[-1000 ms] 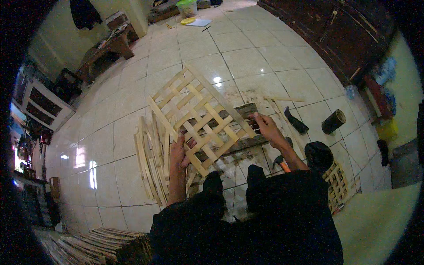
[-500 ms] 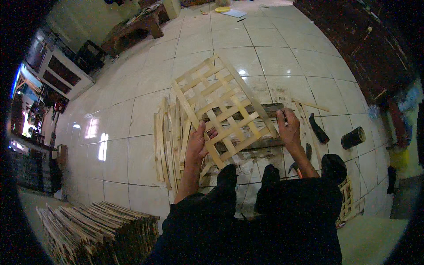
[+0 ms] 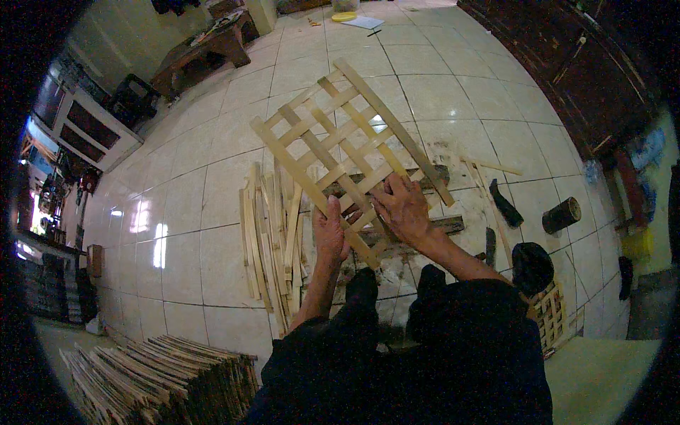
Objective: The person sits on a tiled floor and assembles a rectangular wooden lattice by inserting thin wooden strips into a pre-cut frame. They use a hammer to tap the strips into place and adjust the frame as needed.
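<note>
A lattice panel (image 3: 333,145) woven from pale wooden or bamboo strips is held up at a slant above the floor. My left hand (image 3: 331,232) is closed on its left long edge strip, thumb on top. Further right, my right hand (image 3: 405,207) lies over the near part of the weave with its fingers bent onto the crossing strips, hiding some of them. Beneath the panel, two dark wood pieces (image 3: 445,225) lie on the floor. My feet (image 3: 363,287) are just this side of them.
Loose pale strips (image 3: 265,234) lie at left; a big stack of strips (image 3: 170,375) stands at lower left. On the right are a dark curved piece (image 3: 504,204), a short round log (image 3: 562,215) and another lattice panel (image 3: 551,315). A dark wooden cabinet (image 3: 567,64) bounds the far right.
My right hand has moved left from the panel's right edge onto its near weave. The panel has shifted a little left and turned. My left hand still grips its left side.
</note>
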Available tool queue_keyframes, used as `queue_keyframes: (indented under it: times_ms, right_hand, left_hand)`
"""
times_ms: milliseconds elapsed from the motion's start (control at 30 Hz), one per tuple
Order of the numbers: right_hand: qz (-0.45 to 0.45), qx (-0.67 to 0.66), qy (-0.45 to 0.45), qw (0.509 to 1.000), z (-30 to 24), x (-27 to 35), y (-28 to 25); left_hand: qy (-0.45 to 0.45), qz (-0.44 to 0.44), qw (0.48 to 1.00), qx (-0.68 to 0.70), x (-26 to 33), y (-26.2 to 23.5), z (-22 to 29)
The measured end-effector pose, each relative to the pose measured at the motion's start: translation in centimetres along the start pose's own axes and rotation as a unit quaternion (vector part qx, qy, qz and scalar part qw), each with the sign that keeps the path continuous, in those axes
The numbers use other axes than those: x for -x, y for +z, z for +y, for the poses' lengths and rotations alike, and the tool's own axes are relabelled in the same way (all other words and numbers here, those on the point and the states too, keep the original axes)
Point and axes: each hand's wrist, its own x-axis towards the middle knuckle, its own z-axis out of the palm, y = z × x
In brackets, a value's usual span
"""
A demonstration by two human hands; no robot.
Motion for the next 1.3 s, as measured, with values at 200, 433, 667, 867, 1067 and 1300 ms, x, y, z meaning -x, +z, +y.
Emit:
queue_keyframes:
  times_ms: [200,433,667,867,1067,1300]
  right_hand:
    - [-0.015,0.002,-0.009,1.000,-0.2,0.0,0.6]
    - [-0.030,-0.460,0.150,0.875,0.2,-1.0,-3.0]
    - [0.049,-0.447,0.312,0.837,8.1,0.2,-2.3]
    - [-0.026,-0.393,0.059,0.917,0.8,0.1,-1.9]
    - [-0.128,-0.436,-0.038,0.890,0.7,1.9,1.1]
    - [-0.127,-0.497,-0.042,0.857,-1.0,2.7,1.4]
  left_hand:
    - [-0.053,-0.018,0.998,-0.005,-0.7,-2.8,-2.6]
    - [-0.086,0.043,0.994,-0.042,-1.5,-2.4,-2.6]
    - [0.078,0.146,0.980,-0.109,-4.3,-6.6,0.5]
    - [0.276,0.149,0.897,-0.312,-6.6,-9.5,26.9]
    - [0.334,0.184,0.828,-0.412,3.5,-13.9,53.6]
    - [0.213,0.439,0.755,-0.439,29.0,-21.0,70.1]
